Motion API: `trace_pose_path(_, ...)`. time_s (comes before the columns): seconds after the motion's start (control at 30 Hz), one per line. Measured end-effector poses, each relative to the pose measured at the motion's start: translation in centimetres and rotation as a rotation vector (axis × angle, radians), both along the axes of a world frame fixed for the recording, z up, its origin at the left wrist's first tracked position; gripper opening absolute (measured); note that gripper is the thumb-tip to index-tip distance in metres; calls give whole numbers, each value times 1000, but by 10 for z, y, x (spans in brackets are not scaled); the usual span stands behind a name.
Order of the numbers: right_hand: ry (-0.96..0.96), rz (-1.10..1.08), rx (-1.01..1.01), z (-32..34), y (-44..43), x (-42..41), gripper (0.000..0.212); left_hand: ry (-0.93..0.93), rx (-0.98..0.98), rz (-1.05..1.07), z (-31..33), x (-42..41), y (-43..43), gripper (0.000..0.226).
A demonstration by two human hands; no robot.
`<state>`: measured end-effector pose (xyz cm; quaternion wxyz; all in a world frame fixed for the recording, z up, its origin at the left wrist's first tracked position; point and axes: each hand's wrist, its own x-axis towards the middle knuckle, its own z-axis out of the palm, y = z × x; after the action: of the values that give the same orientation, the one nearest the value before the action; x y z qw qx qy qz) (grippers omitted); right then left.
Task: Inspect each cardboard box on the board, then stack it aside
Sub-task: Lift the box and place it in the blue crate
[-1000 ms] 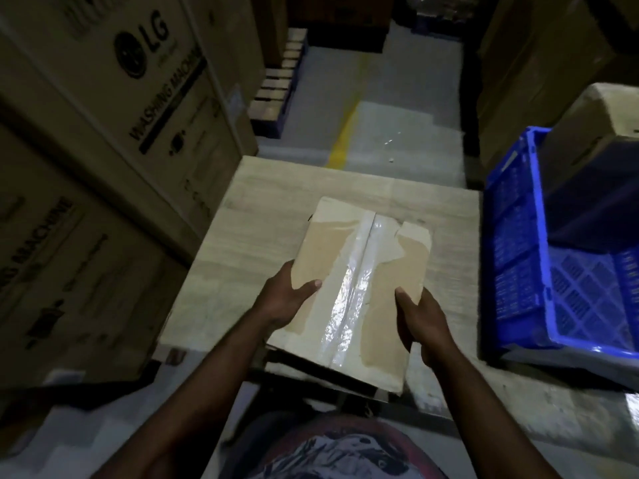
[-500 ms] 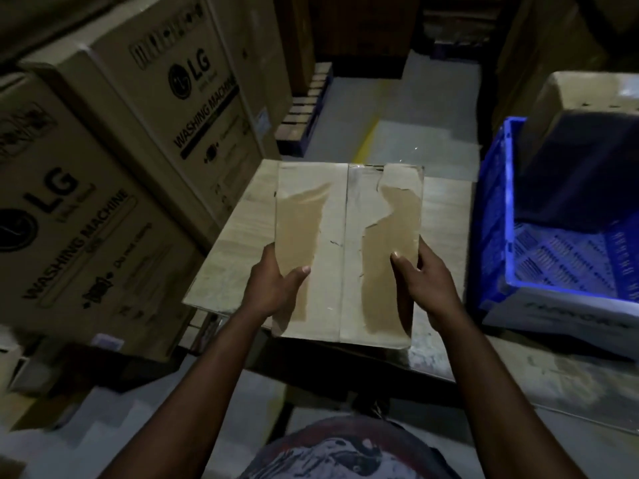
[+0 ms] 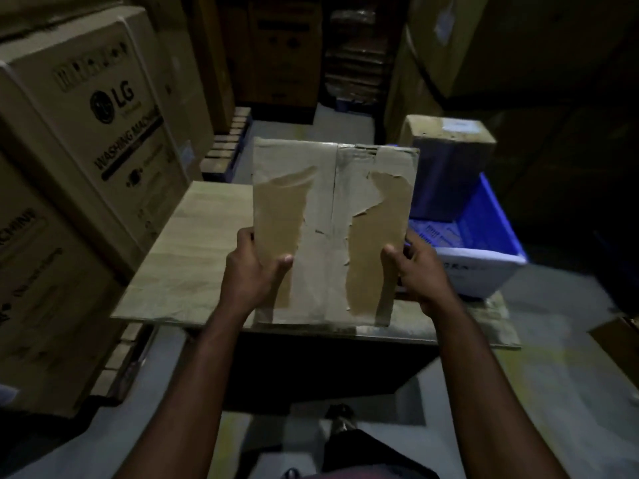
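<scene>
Both hands grip one cardboard box: the left hand clasps its lower left edge with the thumb across the front face, and the right hand clasps the lower right edge the same way. A second ago the box lay tilted low over the surface, its glossy taped seam facing up; now it is raised clear of the surface and stands nearly upright in front of the camera, showing a face with torn paper patches either side of the centre seam. That suggests the inspecting step is under way, with the box being turned to show another side, and stacking not yet begun.

From the box, the surface spreads toward 8 o'clock. A blue crate sits at 3 o'clock, just beside the right hand, with a smaller dark-wrapped box resting in it. Large washing machine cartons stand at 9 o'clock. No other small boxes show on the surface, so where the stack belongs cannot be told; the crate side looks likeliest.
</scene>
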<state>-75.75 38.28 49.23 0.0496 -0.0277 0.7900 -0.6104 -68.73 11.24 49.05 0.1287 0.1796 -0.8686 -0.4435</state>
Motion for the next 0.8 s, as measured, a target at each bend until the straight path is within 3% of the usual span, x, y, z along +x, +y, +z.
trace_pose_path(0.2, 98, -22, 2, 34, 62, -1, 38, 84, -22, -32, 36, -13, 56, 68)
trace_pose_path(0.33, 190, -18, -48, 51, 109, -10, 34, 173, -61, -57, 60, -28, 103, 65)
trace_pose_path(0.43, 265, -23, -95, 58, 151, -20, 45, 205, -74, -62, 79, -46, 151, 66)
trace_pose_path(0.8, 249, 74, -121, 63, 289, -77, 57, 163, -148, -108, 84, -106, 274, 65)
